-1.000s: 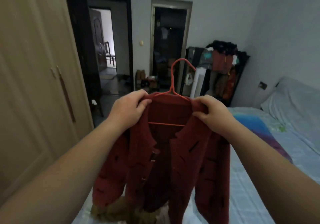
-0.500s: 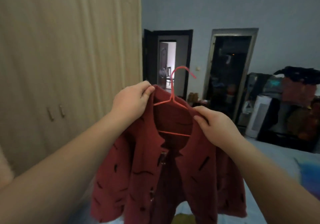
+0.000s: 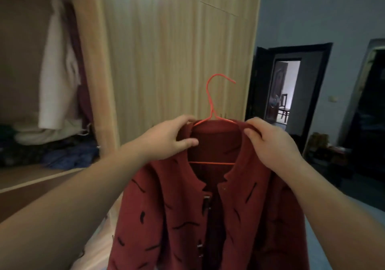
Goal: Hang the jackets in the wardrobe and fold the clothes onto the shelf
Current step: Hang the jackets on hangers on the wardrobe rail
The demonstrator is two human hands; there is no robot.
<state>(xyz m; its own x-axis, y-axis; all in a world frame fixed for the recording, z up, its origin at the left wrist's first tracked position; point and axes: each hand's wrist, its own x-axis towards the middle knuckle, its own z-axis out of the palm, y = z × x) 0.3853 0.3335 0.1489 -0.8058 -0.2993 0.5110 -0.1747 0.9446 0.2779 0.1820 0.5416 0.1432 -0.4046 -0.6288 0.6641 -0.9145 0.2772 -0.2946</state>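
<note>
A dark red jacket (image 3: 187,217) with short black marks hangs on a thin red wire hanger (image 3: 211,103), held up in front of me. My left hand (image 3: 168,138) grips the jacket's left shoulder at the collar. My right hand (image 3: 268,142) pinches its right shoulder. The hanger's hook stands free above the collar. At the far left the wooden wardrobe (image 3: 177,51) has an open section where a white garment (image 3: 58,71) hangs beside a dark red one.
Folded and piled clothes (image 3: 52,151) lie on the wardrobe's shelf at the left. The wardrobe's other doors are closed, straight ahead. A dark doorway (image 3: 285,90) opens at the right. The bed's edge (image 3: 354,228) lies at the lower right.
My view has swung left, from the doorways and bed to the wardrobe and its open section. Both hands kept hold of the jacket's shoulders on the hanger and carried it along.
</note>
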